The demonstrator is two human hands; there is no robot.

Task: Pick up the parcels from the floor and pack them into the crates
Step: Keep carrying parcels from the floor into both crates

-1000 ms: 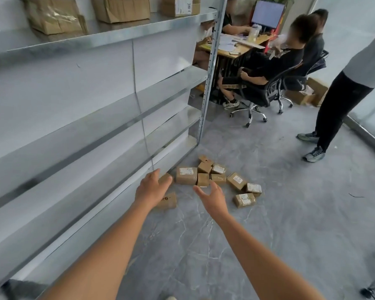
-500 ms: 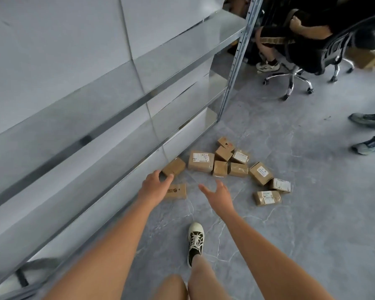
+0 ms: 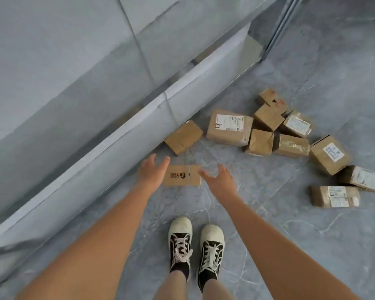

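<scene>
Several brown cardboard parcels lie on the grey floor. The nearest is a flat parcel with a black logo (image 3: 183, 175). My left hand (image 3: 150, 171) hovers at its left end and my right hand (image 3: 220, 178) at its right end, both with fingers spread and holding nothing. Beyond it lies a plain parcel (image 3: 183, 137) against the shelf base. A larger labelled parcel (image 3: 229, 127) heads a cluster of others that runs right to a taped parcel (image 3: 335, 196). No crate is in view.
A grey metal shelving unit (image 3: 108, 135) runs diagonally along the left, its upright post (image 3: 278, 29) at the top right. My two feet in black-and-white sneakers (image 3: 195, 245) stand just behind the nearest parcel. Grey marbled floor (image 3: 312, 245) stretches to the right.
My view has tilted down and moved closer to the parcels. Both hands have dropped toward the flat logo parcel, and both feet now stand together. The seated and standing people have left the view.
</scene>
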